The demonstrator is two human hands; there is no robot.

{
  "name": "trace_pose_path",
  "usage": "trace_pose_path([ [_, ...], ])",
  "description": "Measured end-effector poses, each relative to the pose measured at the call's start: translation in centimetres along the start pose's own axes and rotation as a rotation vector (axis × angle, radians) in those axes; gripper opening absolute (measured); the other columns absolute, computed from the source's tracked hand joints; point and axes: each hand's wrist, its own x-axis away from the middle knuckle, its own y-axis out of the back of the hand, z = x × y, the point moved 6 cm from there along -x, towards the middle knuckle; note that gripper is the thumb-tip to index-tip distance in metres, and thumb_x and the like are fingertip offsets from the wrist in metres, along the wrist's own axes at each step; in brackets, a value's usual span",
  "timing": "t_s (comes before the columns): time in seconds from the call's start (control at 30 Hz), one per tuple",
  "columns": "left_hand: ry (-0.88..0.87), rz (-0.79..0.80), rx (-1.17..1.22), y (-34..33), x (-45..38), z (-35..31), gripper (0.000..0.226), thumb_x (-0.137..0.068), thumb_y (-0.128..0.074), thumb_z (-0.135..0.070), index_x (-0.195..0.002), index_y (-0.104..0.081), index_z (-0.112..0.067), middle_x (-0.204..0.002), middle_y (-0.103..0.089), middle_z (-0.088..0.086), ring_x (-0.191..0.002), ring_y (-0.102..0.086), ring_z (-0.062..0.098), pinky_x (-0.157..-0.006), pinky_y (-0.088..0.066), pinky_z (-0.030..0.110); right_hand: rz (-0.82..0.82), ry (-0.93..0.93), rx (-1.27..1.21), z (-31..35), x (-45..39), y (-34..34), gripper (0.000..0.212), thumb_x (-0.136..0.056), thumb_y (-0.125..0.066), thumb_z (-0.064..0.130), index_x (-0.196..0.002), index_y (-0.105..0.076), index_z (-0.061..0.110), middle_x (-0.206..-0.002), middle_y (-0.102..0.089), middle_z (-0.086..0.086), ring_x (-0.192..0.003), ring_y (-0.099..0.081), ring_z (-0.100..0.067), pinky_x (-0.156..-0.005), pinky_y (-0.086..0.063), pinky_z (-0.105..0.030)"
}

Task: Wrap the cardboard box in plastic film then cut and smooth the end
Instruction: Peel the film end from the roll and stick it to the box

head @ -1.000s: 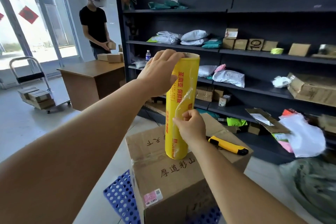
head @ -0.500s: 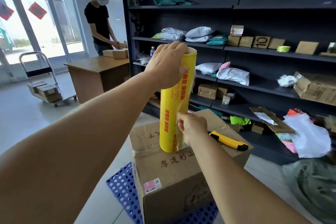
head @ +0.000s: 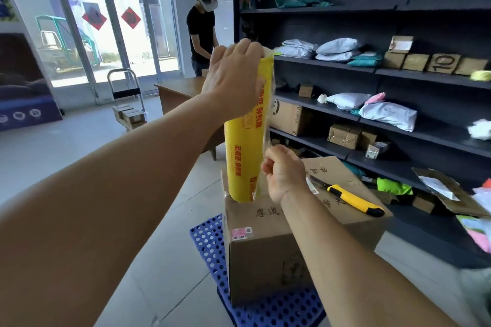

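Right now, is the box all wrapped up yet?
Not yet. Done: the yellow film roll stands on the cardboard box. In hand: the left hand holds the roll's top while the right hand pinches the loose film edge. Left: the box shows no film around it, and the yellow cutter lies untouched on top.

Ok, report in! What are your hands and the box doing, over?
Left hand grips top of yellow plastic film roll, upright on brown cardboard box. Right hand pinches loose film edge. Box unwrapped. Yellow utility knife lies on box.
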Motion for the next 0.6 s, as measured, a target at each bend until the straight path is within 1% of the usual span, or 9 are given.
trace_pose_path([
  [0.03, 0.007, -0.002, -0.002, 0.6, 0.5, 0.4, 0.029, -0.083, -0.056, -0.021, -0.111, -0.049, -0.017, -0.101, -0.047, -0.003, -0.104, -0.047, 0.02, -0.101, -0.023, 0.033, -0.001, -0.025, 0.0, -0.4, 0.4, -0.4, 0.021, -0.078, -0.055, -0.002, -0.067, -0.053, 0.015, -0.056, -0.045, 0.001, -0.054, -0.039, -0.011, -0.052, -0.033, -0.021],
  [0.1, 0.016, 0.003, 0.001, 1.4, 1.5, 1.3, 0.03, -0.083, -0.056, -0.02, -0.112, -0.05, -0.017, -0.107, -0.051, 0.0, -0.107, -0.047, 0.02, -0.103, -0.022, 0.033, 0.006, -0.166, -0.036, -1.7, 1.1, -1.3, 0.015, -0.083, -0.061, 0.011, -0.07, -0.056, 0.015, -0.059, -0.047, -0.001, -0.055, -0.041, -0.011, -0.053, -0.035, -0.02],
  [0.17, 0.013, 0.019, 0.001, 1.9, 2.6, 2.3, 0.031, -0.083, -0.057, -0.021, -0.113, -0.05, -0.018, -0.112, -0.053, 0.001, -0.11, -0.047, 0.021, -0.104, -0.022, 0.033, 0.025, -0.349, -0.038, -3.0, 1.7, -2.2, 0.019, -0.088, -0.063, 0.03, -0.076, -0.059, 0.015, -0.062, -0.05, -0.001, -0.057, -0.044, -0.011, -0.056, -0.039, -0.02],
  [0.2, 0.008, 0.024, -0.003, 2.2, 3.2, 2.9, 0.032, -0.083, -0.058, -0.021, -0.113, -0.05, -0.018, -0.113, -0.053, 0.0, -0.111, -0.047, 0.021, -0.104, -0.022, 0.033, 0.047, -0.418, -0.002, -3.7, 1.9, -2.7, 0.023, -0.088, -0.061, 0.036, -0.078, -0.059, 0.016, -0.062, -0.051, -0.001, -0.056, -0.046, -0.011, -0.055, -0.04, -0.02],
  [0.27, -0.002, 0.027, -0.021, 2.7, 4.3, 4.4, 0.032, -0.082, -0.059, -0.02, -0.113, -0.05, -0.019, -0.114, -0.054, 0.0, -0.112, -0.046, 0.021, -0.103, -0.024, 0.033, 0.103, -0.502, 0.086, -4.9, 2.3, -3.9, 0.028, -0.088, -0.06, 0.04, -0.073, -0.058, 0.016, -0.057, -0.052, 0.0, -0.054, -0.047, -0.01, -0.051, -0.041, -0.021],
  [0.37, -0.004, 0.046, -0.036, 3.6, 6.0, 7.5, 0.032, -0.082, -0.06, -0.02, -0.112, -0.05, -0.018, -0.114, -0.054, 0.001, -0.111, -0.046, 0.021, -0.102, -0.026, 0.032, 0.175, -0.595, 0.158, -6.9, 3.7, -6.3, 0.034, -0.088, -0.061, 0.039, -0.064, -0.055, 0.015, -0.052, -0.049, 0.001, -0.055, -0.044, -0.01, -0.056, -0.037, -0.021],
  [0.47, -0.008, 0.073, -0.045, 4.7, 7.5, 11.3, 0.033, -0.083, -0.06, -0.022, -0.113, -0.05, -0.017, -0.112, -0.054, 0.001, -0.108, -0.047, 0.02, -0.1, -0.028, 0.033, 0.201, -0.665, 0.226, -9.2, 5.0, -9.2, 0.041, -0.086, -0.062, 0.045, -0.061, -0.055, 0.013, -0.051, -0.048, 0.001, -0.057, -0.043, -0.01, -0.06, -0.037, -0.023],
  [0.53, -0.011, 0.091, -0.041, 5.3, 8.5, 13.8, 0.034, -0.083, -0.059, -0.024, -0.114, -0.05, -0.017, -0.113, -0.054, 0.001, -0.109, -0.047, 0.02, -0.101, -0.029, 0.033, 0.209, -0.687, 0.299, -11.0, 5.3, -11.1, 0.045, -0.085, -0.061, 0.049, -0.058, -0.054, 0.014, -0.052, -0.047, 0.002, -0.056, -0.043, -0.01, -0.058, -0.04, -0.023],
  [0.6, -0.02, 0.11, -0.025, 5.9, 9.7, 16.3, 0.034, -0.083, -0.059, -0.024, -0.115, -0.05, -0.016, -0.115, -0.054, 0.002, -0.112, -0.047, 0.021, -0.103, -0.028, 0.035, 0.209, -0.702, 0.372, -12.9, 5.6, -12.8, 0.052, -0.086, -0.058, 0.052, -0.05, -0.053, 0.014, -0.052, -0.045, 0.003, -0.054, -0.043, -0.009, -0.056, -0.04, -0.023],
])
